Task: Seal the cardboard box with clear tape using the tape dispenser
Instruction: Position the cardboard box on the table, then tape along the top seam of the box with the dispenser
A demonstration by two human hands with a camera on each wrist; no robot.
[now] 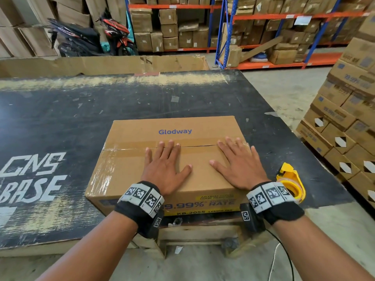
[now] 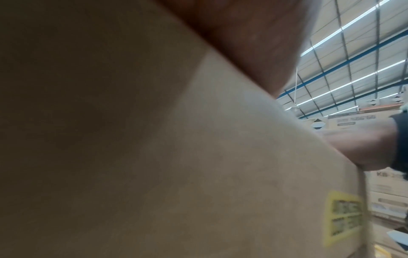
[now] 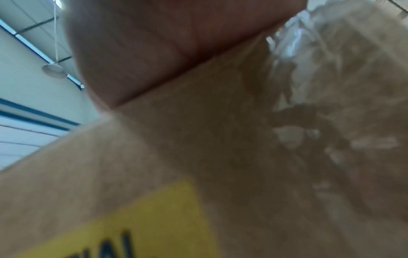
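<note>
L hand (image 1: 165, 166): fingers straight, spread, palm flat on top of cardboard box (image 1: 129, 169); grasps nothing, tips reach centre seam. R hand (image 1: 239, 165): same, fingers splayed, released, flat on box top nr right end, tips on/just past seam.

Box: brown corrugated, rectangular, sits on dark worn table (image 1: 60, 118) at near edge. "Glodway" in blue on far flap. Clear tape (image 1: 121, 153) along seam, glossy, wrinkled, runs down left end; seam gap shows as thin dark line betw the hands. Yellow label on near side face.

Tape dispenser (image 1: 292, 182): yellow plastic, rounded, w/ roll, on table just right of box, beside R wrist, not touched.

Wrist views: blurred; palm against cardboard in both; R view shows crinkled shiny tape (image 3: 309, 43) on box.
</note>
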